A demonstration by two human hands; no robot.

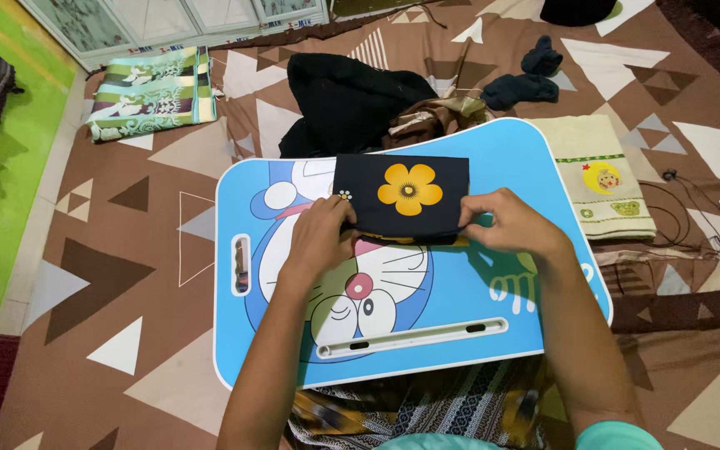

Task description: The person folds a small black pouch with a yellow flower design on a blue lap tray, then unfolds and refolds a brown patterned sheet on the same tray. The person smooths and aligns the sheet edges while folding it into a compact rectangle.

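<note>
1. Clearly, the dark folded cloth (402, 198) is a soft and light thing; I judge it will bend and sag at once if it is lifted by one corner only.
2. It is thin fabric in several layers, so the layers may slide over each other. It is not fragile and looks not slippery.
3. The best place to take hold seems to be the near edge at its two lower corners, where both hands are now, so the fold stays flat.
4. The left hand (320, 237) pinches the lower left corner of the cloth, fingers closed on the fabric.
5. The right hand (510, 223) pinches the lower right corner in the same way, thumb on top.
6. The cloth is navy or black, folded to a neat rectangle, with a big orange-yellow flower in the middle and a very small pale flower near the left edge.
7. It lies on the far half of the blue lap table (493, 283) with a cartoon cat print, which stands on a brown bedsheet (127, 317) with triangles. A dark pile of clothes (352, 100) lies just behind the table.
</note>
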